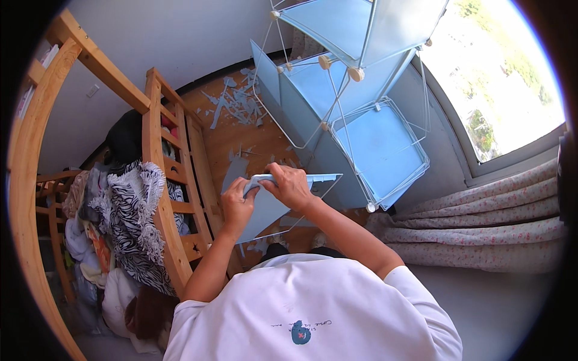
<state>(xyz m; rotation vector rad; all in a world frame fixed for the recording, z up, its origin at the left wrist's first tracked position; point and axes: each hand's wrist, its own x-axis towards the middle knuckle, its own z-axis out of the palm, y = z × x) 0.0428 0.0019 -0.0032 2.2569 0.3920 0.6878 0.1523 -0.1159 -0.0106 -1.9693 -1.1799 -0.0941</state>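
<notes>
Both hands, left hand (236,204) and right hand (291,185), grip a pale blue plastic panel (265,207) at chest height; blue shards (238,102) already litter the wooden floor (253,141), while the wire-framed blue cube shelf (361,114) largely stands.

The panel (265,210) that both hands are gripping is looking like thin, matt blue plastic — smooth. Far right, the cube shelf (373,138) is showing the same plastic in glossy white wire. On the left, the ladder (174,180) is showing bare, unpainted wood — the floor (241,138) wood too.
</notes>
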